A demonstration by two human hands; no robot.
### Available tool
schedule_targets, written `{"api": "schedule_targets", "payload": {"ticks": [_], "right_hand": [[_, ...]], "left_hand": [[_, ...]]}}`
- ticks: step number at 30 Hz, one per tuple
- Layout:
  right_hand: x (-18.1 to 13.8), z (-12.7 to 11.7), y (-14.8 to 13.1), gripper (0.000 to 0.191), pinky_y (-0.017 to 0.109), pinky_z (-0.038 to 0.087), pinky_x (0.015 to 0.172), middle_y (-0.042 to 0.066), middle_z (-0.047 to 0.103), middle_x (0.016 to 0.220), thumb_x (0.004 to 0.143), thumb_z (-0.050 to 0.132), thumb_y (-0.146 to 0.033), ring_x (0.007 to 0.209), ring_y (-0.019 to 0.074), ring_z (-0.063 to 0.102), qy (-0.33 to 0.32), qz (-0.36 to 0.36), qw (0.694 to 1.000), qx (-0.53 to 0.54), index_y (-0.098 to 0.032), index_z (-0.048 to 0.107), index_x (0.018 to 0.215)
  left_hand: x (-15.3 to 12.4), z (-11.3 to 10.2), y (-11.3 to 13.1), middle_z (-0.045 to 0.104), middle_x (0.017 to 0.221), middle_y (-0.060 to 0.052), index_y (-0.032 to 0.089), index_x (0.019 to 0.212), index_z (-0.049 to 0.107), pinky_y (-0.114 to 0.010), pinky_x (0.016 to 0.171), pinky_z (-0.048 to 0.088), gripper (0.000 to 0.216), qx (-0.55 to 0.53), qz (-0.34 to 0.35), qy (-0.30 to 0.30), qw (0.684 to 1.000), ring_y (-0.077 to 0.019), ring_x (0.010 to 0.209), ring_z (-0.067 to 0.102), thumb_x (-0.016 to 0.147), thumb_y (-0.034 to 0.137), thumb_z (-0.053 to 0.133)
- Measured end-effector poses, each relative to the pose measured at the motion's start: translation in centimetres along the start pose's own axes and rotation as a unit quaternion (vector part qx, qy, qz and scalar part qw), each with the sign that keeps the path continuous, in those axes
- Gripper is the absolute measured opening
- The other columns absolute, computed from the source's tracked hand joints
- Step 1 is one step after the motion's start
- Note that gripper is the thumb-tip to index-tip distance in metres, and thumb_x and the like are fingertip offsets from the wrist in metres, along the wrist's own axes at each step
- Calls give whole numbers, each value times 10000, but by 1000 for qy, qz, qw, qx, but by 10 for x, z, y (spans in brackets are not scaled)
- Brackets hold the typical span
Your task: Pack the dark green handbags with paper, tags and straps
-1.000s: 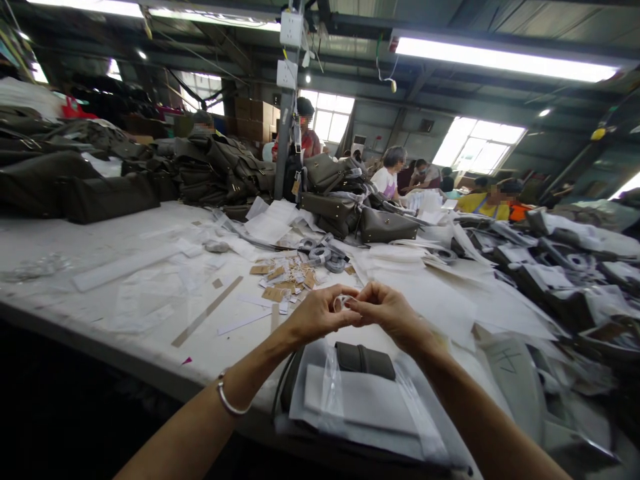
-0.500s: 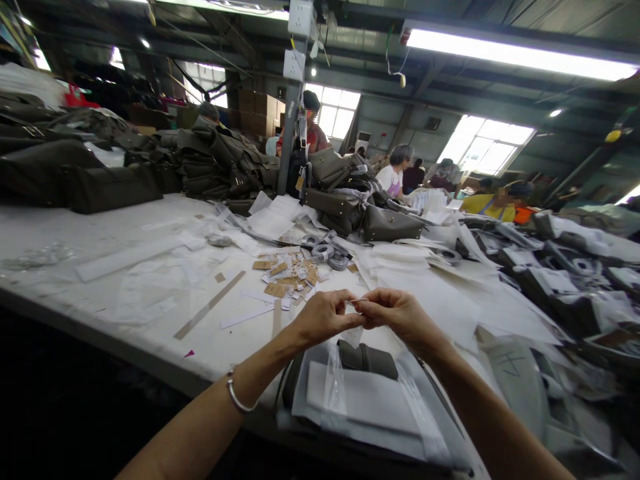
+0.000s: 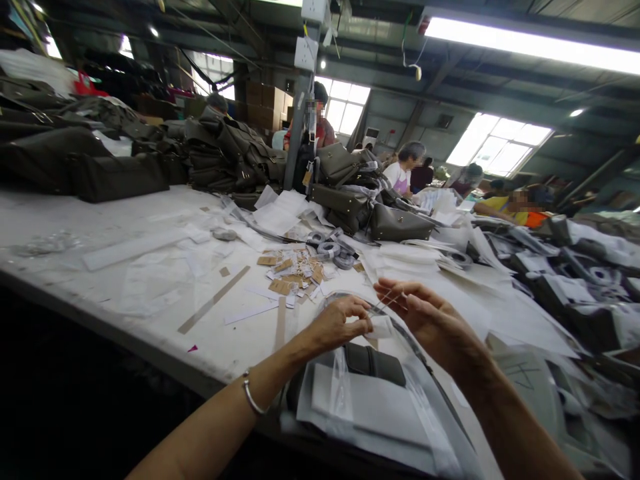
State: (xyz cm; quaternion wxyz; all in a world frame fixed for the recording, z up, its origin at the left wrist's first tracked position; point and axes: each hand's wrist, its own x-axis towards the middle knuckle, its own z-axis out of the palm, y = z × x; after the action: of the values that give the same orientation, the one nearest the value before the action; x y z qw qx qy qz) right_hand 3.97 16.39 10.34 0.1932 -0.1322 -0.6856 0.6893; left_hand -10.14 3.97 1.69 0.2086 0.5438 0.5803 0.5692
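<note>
My left hand (image 3: 341, 323) is closed in a pinch on a small white tag (image 3: 381, 326). A thin string (image 3: 387, 301) runs from the tag up to my right hand (image 3: 431, 321), whose fingers are curled around it. Both hands hover over a dark olive bag (image 3: 373, 363) wrapped in white paper and clear plastic film (image 3: 360, 403) at the near edge of the table. A silver bangle (image 3: 251, 398) circles my left wrist.
The long white table (image 3: 150, 267) carries a heap of small brown and white tags (image 3: 290, 270), tape rolls (image 3: 327, 248), paper strips and sheets. Stacks of olive bags (image 3: 345, 193) stand behind; wrapped bags (image 3: 575, 280) lie on the right. Several people work at the far end.
My hands have drawn apart and dropped lower. The left now holds the white tag low, and the right has pulled the string out to the right.
</note>
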Motion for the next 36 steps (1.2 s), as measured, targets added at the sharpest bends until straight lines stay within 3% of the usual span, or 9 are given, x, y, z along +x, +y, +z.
{"api": "schedule_targets", "payload": {"ticks": [3, 6, 9, 12, 16, 21, 25, 30, 36], "right_hand": [[1, 7, 12, 470, 415, 522, 849, 58, 697, 1026, 686, 804, -484, 933, 240, 661, 22, -7, 999, 30, -294, 677, 1097], [9, 9, 20, 467, 256, 450, 519, -6, 615, 725, 709, 777, -497, 534, 105, 524, 61, 18, 998, 3, -231, 677, 1079], [26, 6, 27, 444, 201, 264, 384, -20, 585, 638, 729, 732, -503, 422, 55, 369, 56, 53, 990, -118, -165, 689, 1014], [48, 6, 44, 267, 185, 268, 373, -20, 624, 598, 789, 653, -356, 390, 55, 379, -25, 118, 946, -301, -158, 685, 966], [76, 17, 83, 125, 162, 277, 356, -49, 592, 487, 791, 544, -144, 330, 57, 397, -116, 233, 874, -411, -172, 636, 871], [94, 37, 120, 119, 184, 298, 331, -19, 586, 441, 730, 530, -98, 290, 92, 419, -201, 320, 851, -366, -170, 613, 682], [101, 50, 132, 141, 181, 322, 326, -37, 515, 397, 731, 497, -117, 301, 101, 427, -218, 360, 862, -282, -178, 574, 629], [102, 50, 131, 74, 160, 280, 329, -84, 418, 400, 777, 487, -180, 312, 81, 336, -218, 382, 887, -142, -200, 510, 710], [95, 42, 131, 188, 148, 213, 351, -87, 434, 500, 853, 547, -315, 362, 53, 333, -208, 378, 901, -39, -190, 471, 735]], "left_hand": [[2, 4, 1, 686, 892, -49, 171, 810, 719, -273, 807, 475, 275, -62, -25, -50, 997, -174, 840, 623, 904, 369, 553], [1, -9, -2, 690, 1005, -60, 180, 1010, 704, -269, 837, 462, 340, -82, -3, -89, 993, -187, 922, 624, 921, 454, 524], [-2, -35, -18, 685, 1032, -49, 206, 1058, 668, -269, 855, 445, 309, 2, -89, 8, 996, -189, 969, 612, 930, 425, 491], [-7, -56, -47, 655, 786, -40, 181, 781, 638, -267, 760, 447, 173, 90, -222, 90, 967, -186, 818, 616, 862, 302, 544], [-14, -57, -82, 556, 562, 3, 176, 653, 578, -241, 572, 442, 161, 52, -296, 56, 952, -148, 552, 578, 795, 240, 535], [-14, -48, -92, 633, 661, -16, 140, 850, 648, -245, 500, 478, 223, -47, -312, -6, 949, -141, 502, 592, 742, 315, 561], [-17, -52, -91, 686, 745, -42, 141, 1025, 660, -261, 536, 499, 387, -75, -294, -18, 953, -165, 566, 630, 722, 369, 581], [-17, -56, -90, 743, 908, -53, 202, 886, 730, -272, 777, 489, 225, 109, -154, 11, 982, -223, 888, 669, 742, 239, 562], [-18, -54, -89, 711, 878, -67, 197, 799, 684, -274, 785, 416, 172, 257, -174, -7, 950, -216, 870, 639, 822, 172, 515]]}}
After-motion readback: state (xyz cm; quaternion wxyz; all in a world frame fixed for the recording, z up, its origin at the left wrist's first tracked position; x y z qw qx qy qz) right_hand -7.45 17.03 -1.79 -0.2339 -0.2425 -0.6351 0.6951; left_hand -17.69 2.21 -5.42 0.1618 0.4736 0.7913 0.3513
